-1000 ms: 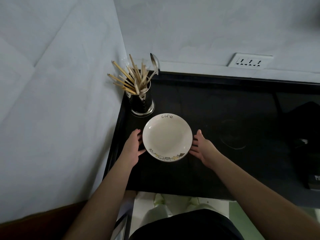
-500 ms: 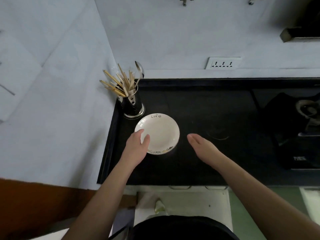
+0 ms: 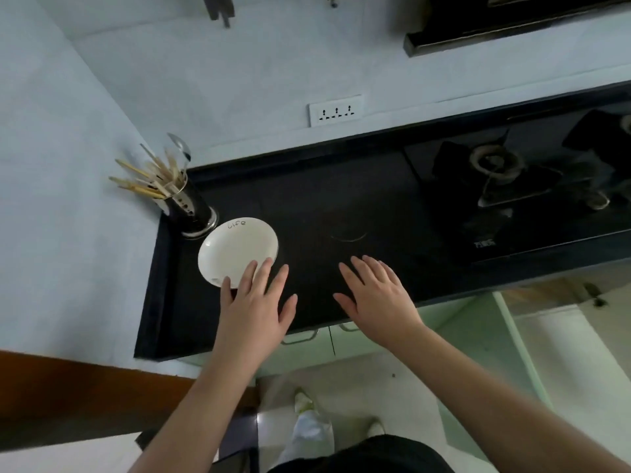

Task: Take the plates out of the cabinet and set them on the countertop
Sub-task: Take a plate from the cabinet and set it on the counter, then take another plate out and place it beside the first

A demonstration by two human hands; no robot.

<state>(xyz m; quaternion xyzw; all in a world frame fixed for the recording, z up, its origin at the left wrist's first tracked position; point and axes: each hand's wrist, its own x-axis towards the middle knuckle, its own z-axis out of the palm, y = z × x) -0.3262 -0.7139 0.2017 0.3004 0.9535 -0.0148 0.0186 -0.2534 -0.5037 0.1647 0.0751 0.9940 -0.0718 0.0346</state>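
The round white ceramic plate (image 3: 237, 253) lies flat on the black counter (image 3: 341, 206) just ahead-left of the left hand (image 3: 256, 307), whose spread fingertips overlap its near rim, while the right hand (image 3: 374, 298), also spread and empty, hovers well clear.

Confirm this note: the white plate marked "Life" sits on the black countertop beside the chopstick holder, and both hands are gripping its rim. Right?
Not quite. In the head view the plate does sit on the countertop beside the chopstick holder, but neither hand grips it. The left hand is spread flat, overlapping its near edge; the right hand is open, clear of it.
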